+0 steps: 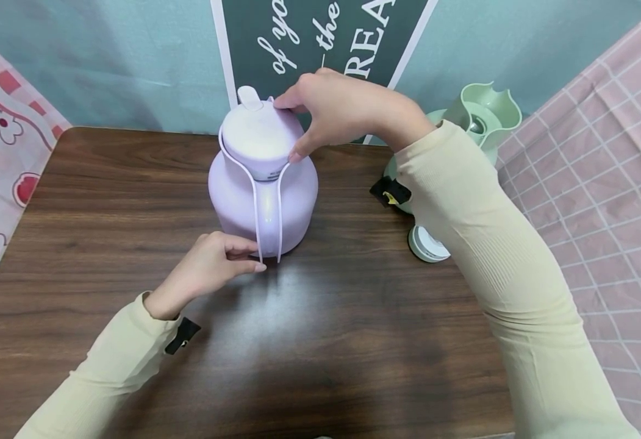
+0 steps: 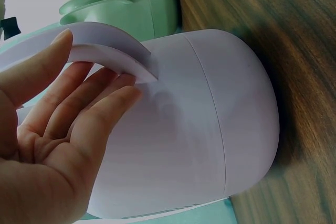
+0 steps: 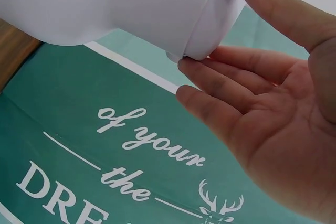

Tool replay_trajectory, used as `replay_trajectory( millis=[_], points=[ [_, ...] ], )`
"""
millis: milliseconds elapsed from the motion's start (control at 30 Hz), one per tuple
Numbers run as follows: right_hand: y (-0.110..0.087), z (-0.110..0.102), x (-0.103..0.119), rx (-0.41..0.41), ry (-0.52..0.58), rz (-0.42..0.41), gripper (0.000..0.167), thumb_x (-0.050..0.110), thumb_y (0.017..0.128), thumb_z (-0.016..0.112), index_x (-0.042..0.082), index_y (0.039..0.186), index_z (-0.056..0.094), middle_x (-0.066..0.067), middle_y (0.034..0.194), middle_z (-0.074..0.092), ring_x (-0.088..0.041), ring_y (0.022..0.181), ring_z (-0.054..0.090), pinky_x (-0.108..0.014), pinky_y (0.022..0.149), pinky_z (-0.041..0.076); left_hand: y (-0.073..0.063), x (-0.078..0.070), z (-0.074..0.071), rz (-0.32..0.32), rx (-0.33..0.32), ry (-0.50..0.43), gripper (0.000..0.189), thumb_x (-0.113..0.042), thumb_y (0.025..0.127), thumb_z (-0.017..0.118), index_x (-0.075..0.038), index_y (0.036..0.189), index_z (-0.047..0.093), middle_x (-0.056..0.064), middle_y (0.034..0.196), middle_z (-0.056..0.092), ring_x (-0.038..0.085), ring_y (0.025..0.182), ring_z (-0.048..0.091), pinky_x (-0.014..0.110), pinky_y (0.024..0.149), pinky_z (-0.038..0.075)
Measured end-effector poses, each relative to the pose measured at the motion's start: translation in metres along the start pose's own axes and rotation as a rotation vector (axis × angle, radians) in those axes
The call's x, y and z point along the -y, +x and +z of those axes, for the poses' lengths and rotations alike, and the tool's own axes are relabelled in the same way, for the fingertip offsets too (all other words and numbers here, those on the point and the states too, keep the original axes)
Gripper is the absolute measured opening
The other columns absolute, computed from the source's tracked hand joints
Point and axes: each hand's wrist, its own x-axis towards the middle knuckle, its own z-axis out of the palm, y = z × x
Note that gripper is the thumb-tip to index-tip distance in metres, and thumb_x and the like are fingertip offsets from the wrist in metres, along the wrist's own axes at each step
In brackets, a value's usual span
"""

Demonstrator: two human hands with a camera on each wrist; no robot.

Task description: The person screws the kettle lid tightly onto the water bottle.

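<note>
A lavender thermos jug (image 1: 265,201) stands upright on the table, its handle (image 1: 268,222) facing me. My left hand (image 1: 208,266) pinches the lower part of that handle; in the left wrist view the thumb lies on its outer side and the fingers curl underneath. On top of the jug sits a round lavender lid (image 1: 260,134), with a rounded tab (image 1: 249,97) at the far side. My right hand (image 1: 338,110) reaches over from the right and grips the lid's edge between thumb and fingers. The right wrist view shows these fingertips right at the lid's rim (image 3: 212,24).
A green jug (image 1: 457,131) with an open top stands at the back right, partly hidden behind my right sleeve. A small round white-and-green lid (image 1: 429,245) lies before it. Behind the table hangs a teal cloth (image 1: 144,67) with white lettering; a pink checked cloth (image 1: 600,183) borders the right.
</note>
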Motion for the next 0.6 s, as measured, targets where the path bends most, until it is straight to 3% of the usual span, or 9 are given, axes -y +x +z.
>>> replay_trajectory(
  millis=[233,400,600],
  points=[
    [-0.0038,0.0017,0.0011,-0.057,-0.009,-0.025,0.054,0.024,0.077,0.074,0.004,0.124,0.056,-0.007,0.114,0.061,-0.021,0.103,0.047,-0.034,0.093,0.032,0.0013,0.0006,-0.0001,-0.001,0.0,-0.001,0.021,-0.015,0.079,0.072,-0.006,0.097,0.072,0.001,0.086,0.07,0.01,0.079,0.062,0.032,0.069,0.047],
    [-0.0057,0.0037,0.0039,-0.087,-0.029,0.0,0.039,0.021,0.078,0.073,0.003,0.11,0.063,-0.008,0.097,0.063,-0.022,0.09,0.042,-0.034,0.085,0.03,0.0016,0.0012,0.0007,0.011,-0.006,0.002,0.021,-0.014,0.078,0.072,-0.006,0.098,0.072,0.0,0.085,0.07,0.01,0.079,0.062,0.033,0.07,0.047],
    [-0.0083,0.0076,0.0092,-0.134,-0.034,0.048,0.017,0.02,0.079,0.071,0.006,0.079,0.062,-0.004,0.064,0.043,-0.019,0.071,0.036,-0.03,0.06,0.029,0.0013,0.0013,0.0005,0.008,-0.008,0.004,0.022,-0.015,0.078,0.072,-0.007,0.098,0.072,0.0,0.087,0.07,0.01,0.08,0.062,0.033,0.07,0.047]
  ],
)
